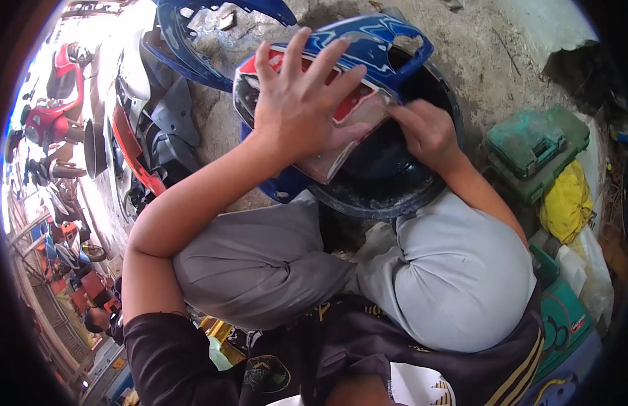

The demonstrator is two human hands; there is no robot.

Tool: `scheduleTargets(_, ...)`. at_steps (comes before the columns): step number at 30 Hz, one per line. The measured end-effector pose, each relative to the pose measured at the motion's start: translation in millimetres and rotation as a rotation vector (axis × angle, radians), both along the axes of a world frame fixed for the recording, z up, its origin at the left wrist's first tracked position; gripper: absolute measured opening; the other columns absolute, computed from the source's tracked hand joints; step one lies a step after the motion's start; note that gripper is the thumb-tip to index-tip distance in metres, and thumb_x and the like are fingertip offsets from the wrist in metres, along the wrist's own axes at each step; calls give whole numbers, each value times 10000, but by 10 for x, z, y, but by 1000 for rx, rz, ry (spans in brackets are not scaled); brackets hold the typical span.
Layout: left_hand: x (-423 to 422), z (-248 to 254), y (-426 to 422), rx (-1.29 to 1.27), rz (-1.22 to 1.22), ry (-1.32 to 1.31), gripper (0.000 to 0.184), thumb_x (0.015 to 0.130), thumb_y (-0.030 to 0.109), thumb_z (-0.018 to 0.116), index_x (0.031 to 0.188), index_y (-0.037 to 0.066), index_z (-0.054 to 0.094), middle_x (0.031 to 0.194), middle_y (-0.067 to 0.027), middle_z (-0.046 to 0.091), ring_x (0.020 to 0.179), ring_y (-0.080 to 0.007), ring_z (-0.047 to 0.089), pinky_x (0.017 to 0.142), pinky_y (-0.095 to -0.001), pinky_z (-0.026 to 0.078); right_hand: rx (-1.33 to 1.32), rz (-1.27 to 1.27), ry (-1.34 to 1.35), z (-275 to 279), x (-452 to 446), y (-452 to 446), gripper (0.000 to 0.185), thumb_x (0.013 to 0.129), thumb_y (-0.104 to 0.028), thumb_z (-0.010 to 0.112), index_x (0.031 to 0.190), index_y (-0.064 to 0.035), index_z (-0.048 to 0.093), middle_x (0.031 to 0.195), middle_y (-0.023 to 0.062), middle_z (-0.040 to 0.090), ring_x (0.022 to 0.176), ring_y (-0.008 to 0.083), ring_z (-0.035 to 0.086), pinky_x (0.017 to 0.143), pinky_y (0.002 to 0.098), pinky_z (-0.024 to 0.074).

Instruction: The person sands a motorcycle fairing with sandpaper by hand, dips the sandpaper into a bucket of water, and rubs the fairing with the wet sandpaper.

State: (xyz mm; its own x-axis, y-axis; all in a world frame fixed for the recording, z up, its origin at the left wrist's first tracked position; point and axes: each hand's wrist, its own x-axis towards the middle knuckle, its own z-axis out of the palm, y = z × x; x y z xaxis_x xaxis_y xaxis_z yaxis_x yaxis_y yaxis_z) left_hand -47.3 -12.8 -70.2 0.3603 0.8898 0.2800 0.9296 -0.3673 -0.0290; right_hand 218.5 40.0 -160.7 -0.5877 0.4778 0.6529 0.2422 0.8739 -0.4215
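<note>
A motorcycle fairing panel (pixel 360 95) in red, white and grey lies tilted over a round black basin (pixel 375 196) between my knees. My left hand (pixel 300 108) is spread flat on its face, fingers apart. At the panel's right corner is my right hand (pixel 429 132), its fingers curled and pinched together near the edge. Whatever may be between those fingertips is hidden. Behind the panel, a glossy blue fairing piece (pixel 368 44) with white streaks leans over the basin's far rim. Some blue plastic (pixel 287 186) also shows below the panel.
Another blue fairing part (pixel 185 54) lies on the rough concrete floor (pixel 496 61). Dark and orange body panels (pixel 172 115) are piled at left, with a red motorcycle (pixel 50 125) beyond. On the right are a green toolbox (pixel 530 145), a yellow bag (pixel 567 199) and a teal case (pixel 564 318).
</note>
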Motion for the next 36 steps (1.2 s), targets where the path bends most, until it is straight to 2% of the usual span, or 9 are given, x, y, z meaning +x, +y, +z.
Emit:
scheduleTargets(9, -1, 10, 6, 12, -7, -7, 797, 729, 760, 865, 1388, 325, 759, 1628, -28, 549, 1546, -455, 413, 1175, -803, 278, -10, -11, 64, 33, -45, -14, 280, 870, 39, 770, 1140, -32, 748, 829, 105, 625, 726, 309, 677, 623, 447, 551)
scheduleTargets(12, 10, -13, 0, -1, -2, -2, 791, 732, 761, 868, 1384, 327, 758, 1631, -31, 546, 1552, -457, 412, 1155, -816, 301, -28, -15, 20, 78, -98, 127, 287, 900, 103, 758, 1162, -14, 756, 863, 141, 690, 729, 356, 693, 630, 456, 555)
scheduleTargets(16, 3, -1, -31, -16, -3, -20, 799, 736, 755, 871, 1403, 334, 749, 1643, -28, 539, 1558, -446, 414, 1167, -812, 292, -48, 19, 39, -94, 25, -11, 286, 908, 98, 761, 1171, -15, 757, 869, 152, 696, 718, 364, 695, 629, 454, 559)
scheduleTargets(19, 14, -3, -8, -6, 7, -14, 800, 738, 764, 864, 1401, 332, 752, 1638, -27, 541, 1556, -444, 417, 1164, -815, 296, -8, -17, 24, 28, -75, 108, 258, 877, 59, 766, 1123, -19, 749, 798, 118, 621, 699, 337, 662, 601, 461, 540)
scheduleTargets(22, 1, 5, -7, -17, 0, -10, 805, 736, 776, 857, 1399, 330, 754, 1638, -24, 543, 1553, -445, 418, 1162, -820, 303, -45, -25, -23, -6, -5, 57, 311, 891, 97, 774, 1181, -13, 758, 882, 162, 710, 729, 371, 712, 619, 456, 567)
scheduleTargets(23, 10, 21, -20, -21, 1, -9, 807, 736, 777, 857, 1402, 333, 753, 1640, -23, 541, 1554, -444, 417, 1167, -819, 299, -14, -11, 38, -16, -22, 10, 256, 890, 56, 763, 1134, -20, 747, 801, 118, 614, 699, 338, 658, 600, 462, 539)
scheduleTargets(29, -13, -10, 8, 4, -10, -18, 792, 745, 776, 852, 1395, 333, 757, 1633, -27, 539, 1553, -441, 414, 1146, -821, 312, 8, -27, 1, 19, -46, 111, 287, 877, 43, 754, 1156, -23, 741, 802, 118, 603, 705, 330, 661, 598, 463, 541)
scheduleTargets(33, 8, -14, -16, 10, -1, -18, 798, 735, 772, 857, 1390, 328, 758, 1633, -28, 541, 1546, -436, 424, 1184, -797, 283, 33, -25, 12, -46, -60, 110, 273, 886, 35, 746, 1152, -26, 740, 808, 117, 606, 707, 325, 662, 604, 456, 542)
scheduleTargets(36, -16, -20, 24, 10, 0, -13, 801, 726, 770, 863, 1385, 327, 759, 1620, -28, 547, 1545, -438, 426, 1155, -813, 310, 20, -29, -11, 12, -46, 96, 270, 870, 22, 755, 1135, -28, 743, 802, 117, 606, 699, 320, 662, 595, 453, 540)
